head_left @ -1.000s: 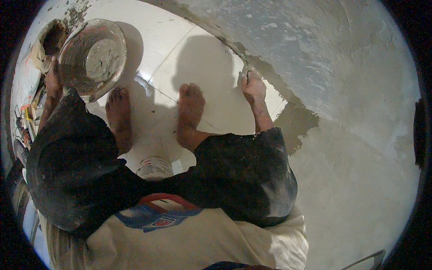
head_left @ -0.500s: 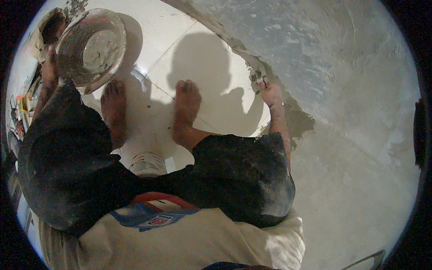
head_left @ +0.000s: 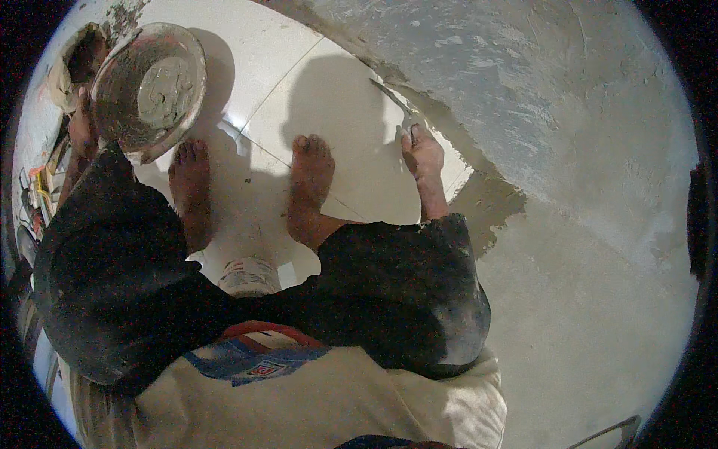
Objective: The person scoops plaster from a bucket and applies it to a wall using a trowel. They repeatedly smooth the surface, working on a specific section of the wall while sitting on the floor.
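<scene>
My left hand (head_left: pixel 82 129) is closed at the left rim of a round, mortar-crusted basin (head_left: pixel 196 101), which tilts toward me. Wet grey mortar (head_left: pixel 166 88) lies inside it. The fingers are partly hidden behind the basin's side. On the right, my right hand (head_left: pixel 424 156) is closed around the handle of a small trowel (head_left: pixel 390 96). Its narrow blade points away and to the left, close to the line where the floor meets the grey plastered wall (head_left: pixel 523 97). A darker strip of damp mortar (head_left: pixel 488 203) runs along the wall's foot beside that hand.
My bare feet (head_left: pixel 310 168) stand on pale floor tiles (head_left: pixel 262 97). An open, crumpled bag (head_left: pixel 66 81) leans left of the basin. Assorted small items (head_left: pixel 39 187) lie at the far left. Between my legs is a whitish bucket-like seat (head_left: pixel 249 275).
My right hand has drawn back from the wall's foot toward the left, and the trowel blade now shows. The basin has dipped slightly, with my left hand still at its rim.
</scene>
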`<state>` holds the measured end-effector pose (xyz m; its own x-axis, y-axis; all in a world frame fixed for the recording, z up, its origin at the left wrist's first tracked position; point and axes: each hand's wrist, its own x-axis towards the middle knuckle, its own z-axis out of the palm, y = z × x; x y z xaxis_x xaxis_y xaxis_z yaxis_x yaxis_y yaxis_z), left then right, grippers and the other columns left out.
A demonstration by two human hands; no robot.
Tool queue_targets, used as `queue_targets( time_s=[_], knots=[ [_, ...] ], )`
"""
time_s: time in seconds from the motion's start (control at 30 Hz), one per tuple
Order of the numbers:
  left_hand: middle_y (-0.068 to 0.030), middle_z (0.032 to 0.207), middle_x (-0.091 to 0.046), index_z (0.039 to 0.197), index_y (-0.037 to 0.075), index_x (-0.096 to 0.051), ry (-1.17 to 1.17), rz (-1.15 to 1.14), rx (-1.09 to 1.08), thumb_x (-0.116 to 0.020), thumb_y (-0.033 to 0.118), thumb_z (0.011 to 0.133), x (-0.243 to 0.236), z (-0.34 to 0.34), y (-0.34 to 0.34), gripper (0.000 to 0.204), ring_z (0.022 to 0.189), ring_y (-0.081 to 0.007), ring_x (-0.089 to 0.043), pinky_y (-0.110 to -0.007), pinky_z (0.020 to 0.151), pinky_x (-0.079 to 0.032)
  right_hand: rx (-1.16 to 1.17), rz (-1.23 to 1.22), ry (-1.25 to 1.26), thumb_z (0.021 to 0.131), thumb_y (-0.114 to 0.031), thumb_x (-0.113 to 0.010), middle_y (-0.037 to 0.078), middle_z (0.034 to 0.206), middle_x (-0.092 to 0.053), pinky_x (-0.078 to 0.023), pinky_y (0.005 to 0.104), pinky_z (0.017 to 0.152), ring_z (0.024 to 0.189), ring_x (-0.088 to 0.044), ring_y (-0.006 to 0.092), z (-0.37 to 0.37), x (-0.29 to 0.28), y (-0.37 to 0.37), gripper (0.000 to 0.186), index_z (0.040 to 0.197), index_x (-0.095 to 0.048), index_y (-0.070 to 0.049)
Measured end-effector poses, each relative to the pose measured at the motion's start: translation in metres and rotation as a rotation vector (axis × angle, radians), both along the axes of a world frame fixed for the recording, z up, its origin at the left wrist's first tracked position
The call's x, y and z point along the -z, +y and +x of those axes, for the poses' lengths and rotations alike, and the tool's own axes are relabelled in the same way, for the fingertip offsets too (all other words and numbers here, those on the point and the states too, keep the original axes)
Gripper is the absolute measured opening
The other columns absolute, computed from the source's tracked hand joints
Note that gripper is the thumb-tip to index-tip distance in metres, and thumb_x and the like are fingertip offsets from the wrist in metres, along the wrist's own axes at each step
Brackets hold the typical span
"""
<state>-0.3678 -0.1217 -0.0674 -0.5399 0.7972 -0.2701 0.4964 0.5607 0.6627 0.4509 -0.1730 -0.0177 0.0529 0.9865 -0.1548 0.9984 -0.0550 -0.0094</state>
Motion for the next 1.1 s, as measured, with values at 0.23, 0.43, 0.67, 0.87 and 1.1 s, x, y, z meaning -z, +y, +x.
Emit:
queue_targets(
  time_s=[0.23,0.43,0.67,0.87,1.1],
  knots=[
    [-0.0247,0.138,-0.062,0.147,0.004,-0.056,-0.048,0.024,-0.020,-0.039,0.074,0.100,0.005,0.016,0.008,0.086,0.124,-0.0326,-0.059,-0.041,0.111,-0.039,0.026,0.202,0.070,0.100,-0.044,-0.060,0.021,0.091,-0.068,-0.053,0.0516,0.074,0.083,-0.068,0.0434,0.006,0.005,-0.002,0.037,0.099,-0.065,-0.007],
    [-0.0259,0.137,-0.062,0.143,0.000,-0.059,-0.051,0.019,-0.010,-0.040,0.078,0.097,0.005,-0.001,0.000,0.093,0.124,-0.0341,-0.059,-0.041,0.111,-0.038,0.019,0.318,0.240,0.099,-0.039,-0.064,0.020,0.089,-0.066,-0.052,0.0487,0.070,0.077,-0.066,0.0420,0.016,-0.015,-0.022,0.033,0.094,-0.065,-0.006],
    [-0.0285,0.127,-0.066,0.140,0.000,-0.062,0.083,-0.099,-0.111,-0.037,0.083,0.094,0.004,0.008,0.011,0.098,0.118,-0.0355,-0.061,-0.042,0.105,-0.042,0.077,-0.001,0.093,0.098,-0.037,-0.061,0.019,0.092,-0.069,-0.055,0.0497,0.073,0.084,-0.069,0.0394,0.028,-0.018,-0.012,0.030,0.096,-0.068,-0.008],
    [-0.0278,0.123,-0.068,0.140,0.000,-0.062,-0.034,-0.176,-0.125,-0.037,0.084,0.094,0.008,0.004,0.017,0.099,0.111,-0.0357,-0.063,-0.044,0.100,-0.044,0.011,0.158,0.118,0.099,-0.045,-0.062,0.022,0.078,-0.064,-0.051,0.0484,0.065,0.075,-0.064,0.0432,0.048,-0.024,-0.007,0.040,0.086,-0.062,-0.006],
    [-0.0267,0.124,-0.068,0.139,0.000,-0.062,0.324,-0.045,0.236,-0.036,0.081,0.096,0.034,-0.067,-0.008,0.095,0.111,-0.0346,-0.064,-0.043,0.103,-0.043,-0.005,0.218,0.229,0.098,-0.047,-0.061,0.021,0.088,-0.068,-0.054,0.0491,0.072,0.081,-0.067,0.0423,0.034,-0.011,-0.014,0.040,0.093,-0.067,-0.007]
  ],
)
